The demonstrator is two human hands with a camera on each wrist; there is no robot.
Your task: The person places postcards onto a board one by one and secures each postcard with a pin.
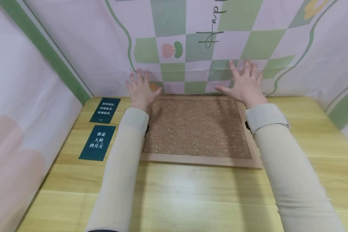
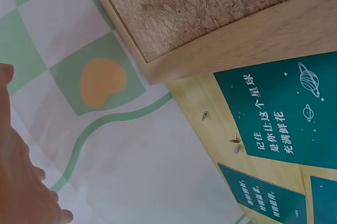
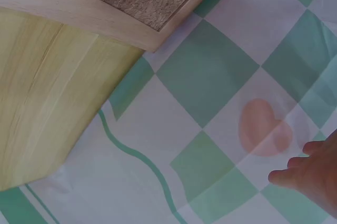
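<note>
A cork board (image 1: 197,129) in a pale wooden frame lies flat on the wooden table, its far edge close to the checkered cloth (image 1: 197,48). Over its far left corner, my left hand (image 1: 142,93) is spread with fingers apart and nothing in it. My right hand (image 1: 246,85) is spread the same way above the far right corner, also holding nothing. In the left wrist view, part of the left hand (image 2: 23,166) shows at the left edge. Fingertips of the right hand (image 3: 310,174) appear at the lower right of the right wrist view.
Two dark teal cards, one farther back (image 1: 105,110) and one nearer (image 1: 97,143), lie left of the board. Another teal card with planet drawings (image 2: 289,108) lies beside the frame. Small dark specks (image 2: 235,139) sit on the table there. Cloth also hangs on the left side (image 1: 17,96).
</note>
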